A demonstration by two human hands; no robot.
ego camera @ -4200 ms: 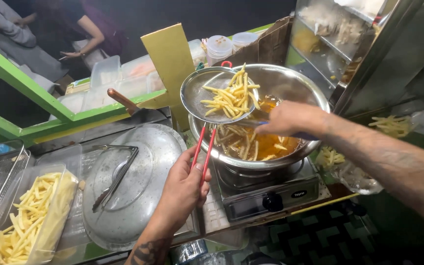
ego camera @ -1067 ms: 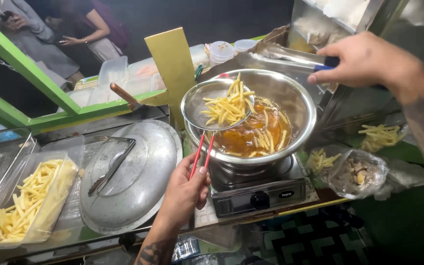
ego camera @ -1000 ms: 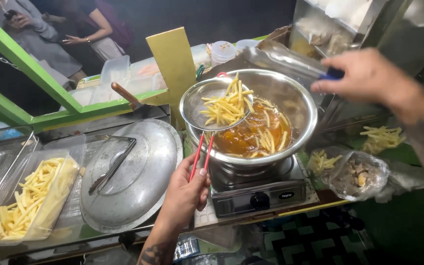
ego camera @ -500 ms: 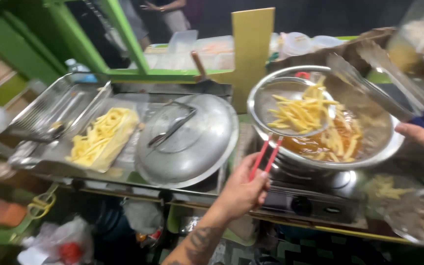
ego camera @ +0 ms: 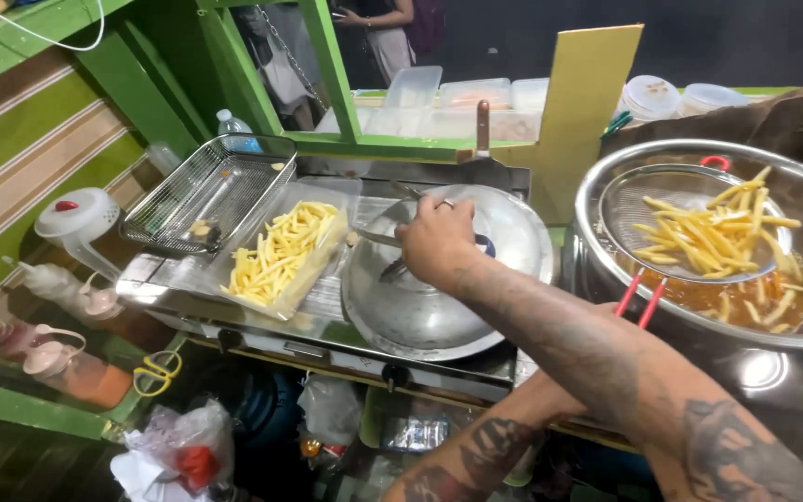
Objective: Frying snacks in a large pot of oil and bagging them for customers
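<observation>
A wire basket (ego camera: 206,191) sits empty-looking beside a clear plastic tray (ego camera: 332,200) of pale, limp raw fries (ego camera: 281,251). The right hand (ego camera: 439,244) reaches across, fingers closed around metal tongs (ego camera: 374,238) whose tips lie over the smooth domed steel lid (ego camera: 448,297), just short of the tray. This looks like the reach toward the raw fries; picking any up calls for spreading the tongs first. Farther right, a round mesh skimmer (ego camera: 690,223) of golden fries rests above the oily pan (ego camera: 597,195) (the left hand is hidden behind the forearm, so I cannot tell its grip).

arms: bare, tattooed | right hand (ego camera: 436,244): ring (on one finger)
</observation>
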